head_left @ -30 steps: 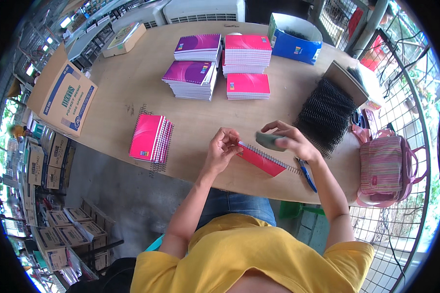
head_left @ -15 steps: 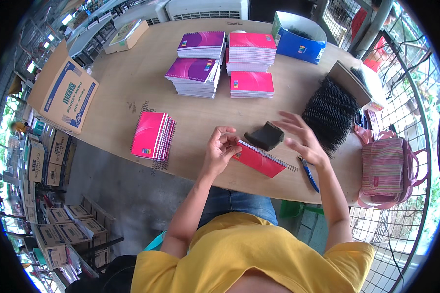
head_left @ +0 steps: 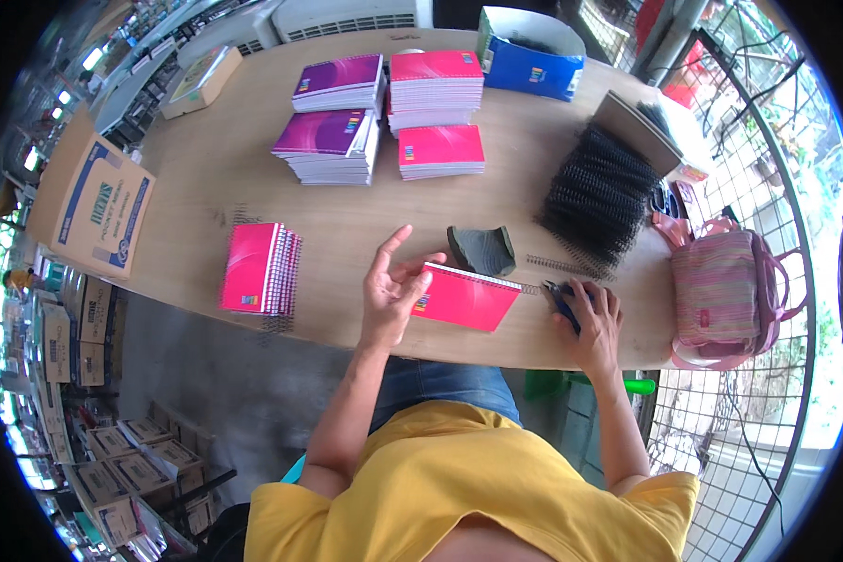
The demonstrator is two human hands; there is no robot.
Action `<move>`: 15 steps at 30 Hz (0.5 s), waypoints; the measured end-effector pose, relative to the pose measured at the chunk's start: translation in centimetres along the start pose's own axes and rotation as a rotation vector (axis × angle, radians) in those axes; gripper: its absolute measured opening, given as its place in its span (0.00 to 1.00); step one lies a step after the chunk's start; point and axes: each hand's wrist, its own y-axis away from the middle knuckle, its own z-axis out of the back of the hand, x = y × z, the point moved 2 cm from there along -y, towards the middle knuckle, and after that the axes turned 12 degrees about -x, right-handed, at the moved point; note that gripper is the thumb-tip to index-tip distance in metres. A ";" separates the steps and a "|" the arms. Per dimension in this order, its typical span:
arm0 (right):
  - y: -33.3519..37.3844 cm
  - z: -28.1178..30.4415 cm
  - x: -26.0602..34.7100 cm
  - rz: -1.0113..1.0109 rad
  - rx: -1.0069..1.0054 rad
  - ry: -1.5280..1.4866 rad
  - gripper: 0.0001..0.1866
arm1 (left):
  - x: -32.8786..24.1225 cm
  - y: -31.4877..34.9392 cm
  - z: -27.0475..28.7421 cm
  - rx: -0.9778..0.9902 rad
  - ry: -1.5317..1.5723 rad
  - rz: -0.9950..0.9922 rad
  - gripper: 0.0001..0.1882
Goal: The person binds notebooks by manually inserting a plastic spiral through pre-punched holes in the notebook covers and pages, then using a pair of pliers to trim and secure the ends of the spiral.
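Note:
A pink spiral notebook (head_left: 468, 298) stands tilted at the table's near edge, a wire coil sticking out past its right end. At its left end, my left hand (head_left: 393, 292) pinches the notebook with the thumb in front, the index finger raised. My right hand (head_left: 592, 326) lies over dark blue pliers (head_left: 560, 298), its fingers curled around them; part of the pliers is hidden. Just behind the notebook sits a dark grooved block (head_left: 481, 251). A loose black coil (head_left: 560, 266) rests to the right of the block.
Pink coil-bound notebooks (head_left: 253, 267) are stacked at left. Purple (head_left: 326, 150) and pink notebook piles (head_left: 440, 150) stand farther back. Many black coils (head_left: 601, 183) lie at right, near a striped bag (head_left: 717, 290). A blue box (head_left: 534, 70) and an open carton (head_left: 98, 201) flank the table.
My right hand has come down from beside the block onto the pliers. A loose coil now shows on the table there. The whole view has shifted slightly.

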 end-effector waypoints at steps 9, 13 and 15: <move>-4.0 2.3 1.1 -0.078 -0.177 -0.486 0.23 | -0.1 0.4 -1.2 -0.069 -0.070 0.027 0.34; -8.6 3.0 7.9 0.023 0.162 -0.669 0.30 | -0.2 1.0 -2.0 -0.037 -0.025 0.038 0.33; -10.1 0.9 10.3 0.152 0.182 -0.784 0.31 | -0.5 1.4 -2.7 -0.018 -0.021 0.056 0.34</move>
